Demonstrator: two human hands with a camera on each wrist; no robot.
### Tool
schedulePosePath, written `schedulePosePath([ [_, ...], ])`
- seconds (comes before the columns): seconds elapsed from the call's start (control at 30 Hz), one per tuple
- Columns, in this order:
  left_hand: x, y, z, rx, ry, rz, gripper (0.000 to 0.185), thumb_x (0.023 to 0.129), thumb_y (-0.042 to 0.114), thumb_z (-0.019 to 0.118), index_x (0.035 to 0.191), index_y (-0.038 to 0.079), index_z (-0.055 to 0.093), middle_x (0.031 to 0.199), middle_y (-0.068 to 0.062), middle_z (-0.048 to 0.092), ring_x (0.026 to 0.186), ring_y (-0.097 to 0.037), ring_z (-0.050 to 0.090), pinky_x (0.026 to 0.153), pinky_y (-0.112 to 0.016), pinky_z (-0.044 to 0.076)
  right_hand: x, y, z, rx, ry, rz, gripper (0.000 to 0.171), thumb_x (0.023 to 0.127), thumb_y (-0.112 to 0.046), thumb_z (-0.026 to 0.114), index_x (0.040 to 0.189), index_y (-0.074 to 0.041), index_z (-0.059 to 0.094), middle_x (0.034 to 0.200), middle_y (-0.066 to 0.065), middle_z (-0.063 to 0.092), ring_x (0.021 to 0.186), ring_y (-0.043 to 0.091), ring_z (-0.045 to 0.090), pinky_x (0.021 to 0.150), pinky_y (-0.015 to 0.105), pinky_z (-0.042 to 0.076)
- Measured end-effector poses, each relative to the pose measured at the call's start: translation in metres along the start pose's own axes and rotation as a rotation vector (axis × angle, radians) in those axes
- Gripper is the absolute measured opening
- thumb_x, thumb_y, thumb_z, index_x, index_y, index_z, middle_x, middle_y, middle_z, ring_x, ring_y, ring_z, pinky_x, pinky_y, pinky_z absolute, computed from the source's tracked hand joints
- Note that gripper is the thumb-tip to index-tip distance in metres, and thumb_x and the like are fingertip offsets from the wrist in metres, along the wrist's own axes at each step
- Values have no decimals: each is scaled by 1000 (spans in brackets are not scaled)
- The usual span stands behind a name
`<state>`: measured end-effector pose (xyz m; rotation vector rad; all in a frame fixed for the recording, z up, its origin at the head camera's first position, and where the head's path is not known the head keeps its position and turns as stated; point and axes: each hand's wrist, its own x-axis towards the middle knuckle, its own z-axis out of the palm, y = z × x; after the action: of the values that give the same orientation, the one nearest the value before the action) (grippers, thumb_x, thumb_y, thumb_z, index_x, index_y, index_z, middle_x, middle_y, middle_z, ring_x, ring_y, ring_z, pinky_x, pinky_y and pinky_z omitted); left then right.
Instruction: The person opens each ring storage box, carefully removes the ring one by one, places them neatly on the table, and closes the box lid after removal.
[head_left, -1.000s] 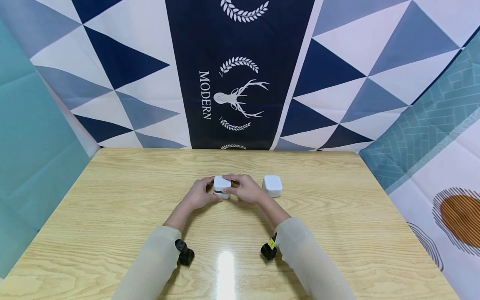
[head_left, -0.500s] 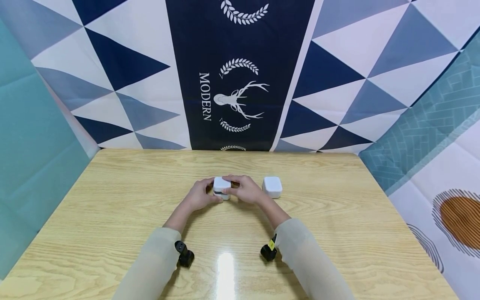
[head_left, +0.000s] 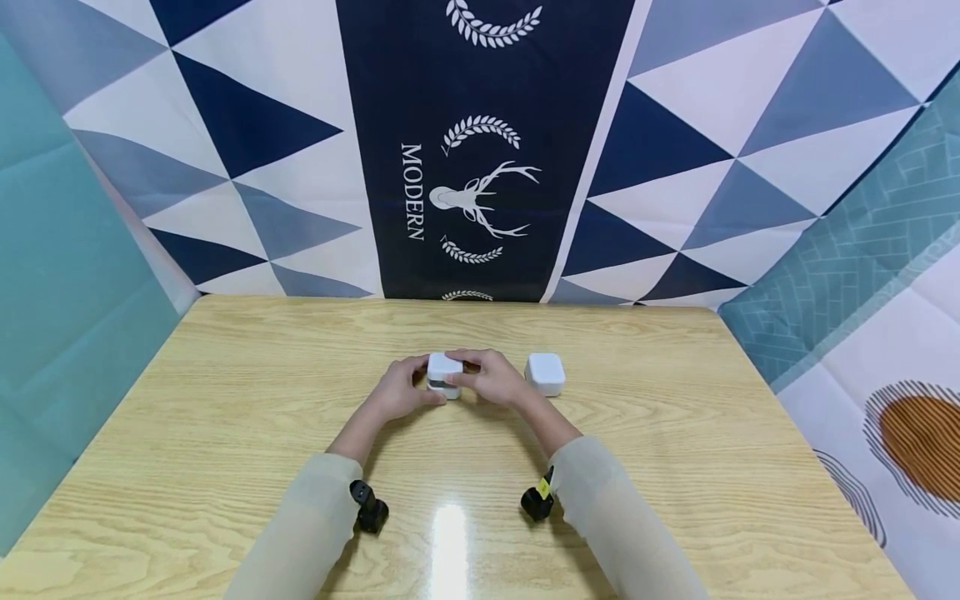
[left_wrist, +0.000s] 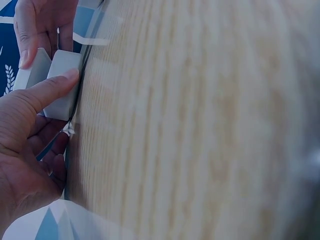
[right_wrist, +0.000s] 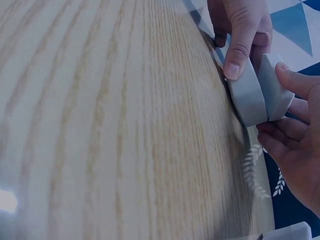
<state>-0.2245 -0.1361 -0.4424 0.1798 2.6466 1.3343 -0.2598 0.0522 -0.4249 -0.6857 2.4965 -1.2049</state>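
Two small white blocks with rounded corners, one above the other, are between my hands on the wooden table. My left hand (head_left: pixel 397 390) holds the lower block (left_wrist: pixel 64 100) near the tabletop, its thumb on the near side and fingers behind. With thumb and fingers, my right hand (head_left: pixel 493 379) grips the upper block (head_left: pixel 445 365). A wedge-shaped gap shows between the two in the wrist views; they touch or nearly touch along one edge. The frames do not show whether these are solid blocks or parts of a box.
Another white rounded block (head_left: pixel 545 373) sits on the table (head_left: pixel 637 467), just right of my right hand. A patterned cloth (head_left: pixel 480 167) hangs behind the table's far edge. Further cloths border the left and right sides.
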Motion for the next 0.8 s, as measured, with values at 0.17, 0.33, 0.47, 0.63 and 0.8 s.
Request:
schedulePosePath([
  [0.17,0,2,-1,-5,-2,1,74,77,21,77,139,2,42,142,-16,45,134,-31,38,110,-45,33,1,1,-1,12,-4,0,45,88,-30,65,130,-15,57,136,7,54,120,21,54,98,37,46],
  [0.33,-1,2,-1,-4,-6,8,73,78,22,77,139,2,43,141,-17,45,134,-31,38,110,-45,33,2,2,0,5,-10,8,46,88,-30,65,130,-15,57,135,7,54,117,19,56,96,36,47],
  [0.47,-1,1,-1,-3,-5,16,72,78,21,77,139,2,43,141,-17,46,134,-31,38,110,-44,33,2,2,0,18,-13,10,46,88,-30,65,130,-15,57,135,8,54,115,19,57,94,36,48],
  [0.63,-1,1,-1,-8,-5,23,72,77,20,77,138,1,43,141,-18,46,134,-32,38,110,-44,33,2,2,1,37,-12,11,46,88,-29,65,130,-13,57,135,8,54,116,19,57,95,35,48],
  [0.8,-1,1,-2,-4,0,18,73,77,20,77,138,0,43,141,-18,46,134,-32,39,109,-44,33,2,1,0,39,-10,15,45,88,-30,65,130,-14,57,135,8,54,117,21,56,97,37,47],
])
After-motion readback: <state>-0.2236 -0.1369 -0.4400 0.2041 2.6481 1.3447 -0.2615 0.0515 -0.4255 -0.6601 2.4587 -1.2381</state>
